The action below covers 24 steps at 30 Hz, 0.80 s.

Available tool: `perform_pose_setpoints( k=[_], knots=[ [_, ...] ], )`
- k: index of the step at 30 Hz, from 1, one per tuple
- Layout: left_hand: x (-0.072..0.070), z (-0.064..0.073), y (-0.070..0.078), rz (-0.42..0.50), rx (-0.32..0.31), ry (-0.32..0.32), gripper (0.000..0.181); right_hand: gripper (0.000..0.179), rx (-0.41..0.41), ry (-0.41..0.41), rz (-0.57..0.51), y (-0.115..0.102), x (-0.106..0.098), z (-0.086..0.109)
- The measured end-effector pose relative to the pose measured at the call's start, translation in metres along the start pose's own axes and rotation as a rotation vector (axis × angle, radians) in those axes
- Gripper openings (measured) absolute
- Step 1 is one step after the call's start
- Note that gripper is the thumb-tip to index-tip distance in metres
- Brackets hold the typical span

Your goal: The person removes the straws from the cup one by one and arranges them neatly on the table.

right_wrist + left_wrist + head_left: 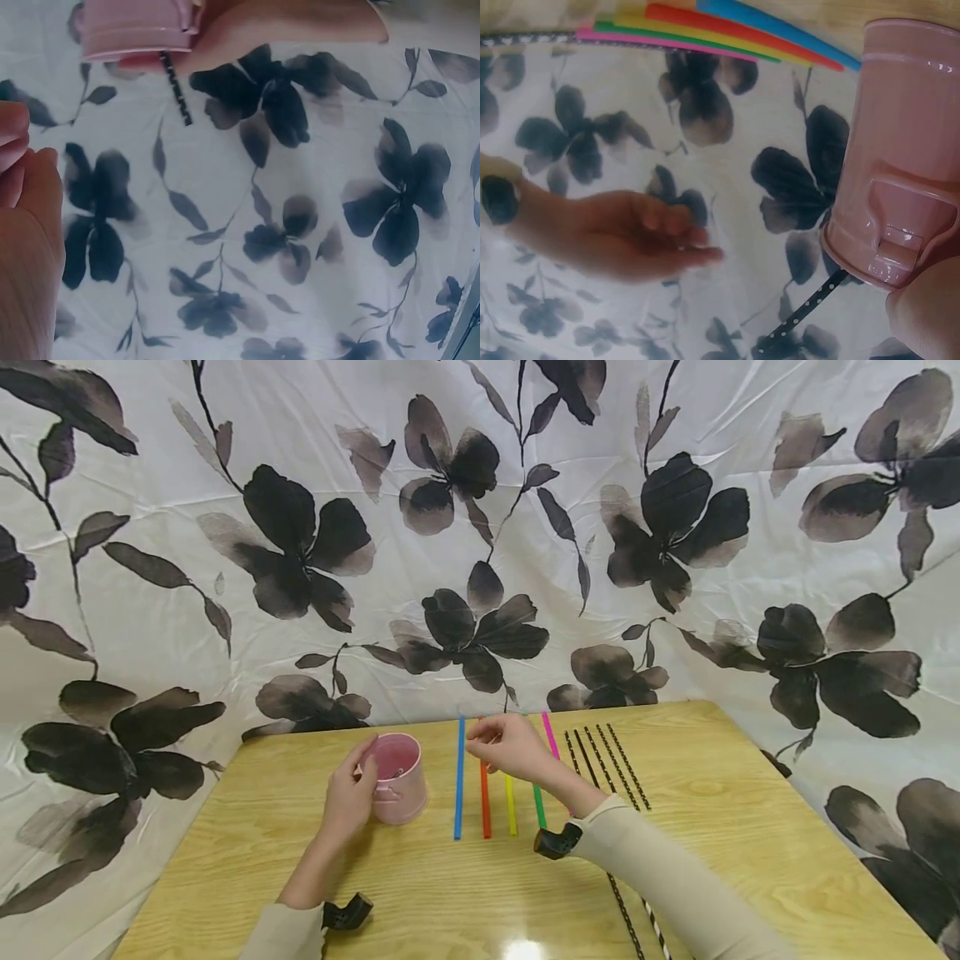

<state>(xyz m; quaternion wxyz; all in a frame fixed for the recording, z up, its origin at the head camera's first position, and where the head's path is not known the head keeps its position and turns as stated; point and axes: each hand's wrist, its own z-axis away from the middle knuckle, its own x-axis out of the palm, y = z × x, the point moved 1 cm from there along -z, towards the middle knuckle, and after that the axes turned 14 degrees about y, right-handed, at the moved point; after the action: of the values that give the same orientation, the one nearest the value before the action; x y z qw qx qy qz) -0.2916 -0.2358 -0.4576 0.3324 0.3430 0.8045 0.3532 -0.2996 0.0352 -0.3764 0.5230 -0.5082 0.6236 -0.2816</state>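
A glossy pink cup (401, 797) with a loop handle on its side stands toward the left of the table. My left hand (352, 793) grips it from the left, the thumb near the rim. Out of the cup's mouth sticks a black straw with white dots (802, 313), seen in both wrist views. My right hand (510, 745) hovers above the row of coloured straws, fingers loosely bent, with nothing visible in them. Beneath and around it lie a blue straw (459, 785), a red straw (485, 806), a yellow straw (512, 810), a green straw (538, 806) and a pink straw (551, 735).
Several black patterned straws (628, 768) lie right of the coloured ones. Nearer, partly under the right sleeve, are a dotted straw (625, 914) and a striped straw (656, 927). A flower-printed cloth (465, 543) hangs behind the wooden table (750, 827).
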Motion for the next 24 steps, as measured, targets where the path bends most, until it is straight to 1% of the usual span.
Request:
perform_pose_setpoints(
  k=[4,9,12,18,22,24],
  knots=[
    [0.001,0.0,0.001,0.009,0.001,-0.003,0.035,0.017,-0.043,-0.014,-0.036,-0.004,0.031,-0.007],
    [0.0,0.0,0.002,0.004,-0.008,-0.002,0.035,0.023,-0.055,-0.022,-0.062,-0.008,0.06,-0.008],
    [0.0,0.0,0.002,0.001,-0.009,-0.002,0.036,0.024,-0.073,-0.025,-0.081,-0.006,0.07,-0.007],
    [-0.002,0.001,0.002,-0.013,-0.022,-0.01,0.037,0.023,-0.099,-0.039,-0.08,-0.005,0.086,-0.003],
    [-0.002,0.001,0.001,-0.016,-0.018,-0.022,0.038,0.021,-0.109,-0.033,-0.08,-0.007,0.094,0.0],
    [-0.002,0.001,0.002,-0.018,-0.017,-0.023,0.037,0.018,-0.121,-0.024,-0.064,-0.008,0.097,0.0]
  ],
)
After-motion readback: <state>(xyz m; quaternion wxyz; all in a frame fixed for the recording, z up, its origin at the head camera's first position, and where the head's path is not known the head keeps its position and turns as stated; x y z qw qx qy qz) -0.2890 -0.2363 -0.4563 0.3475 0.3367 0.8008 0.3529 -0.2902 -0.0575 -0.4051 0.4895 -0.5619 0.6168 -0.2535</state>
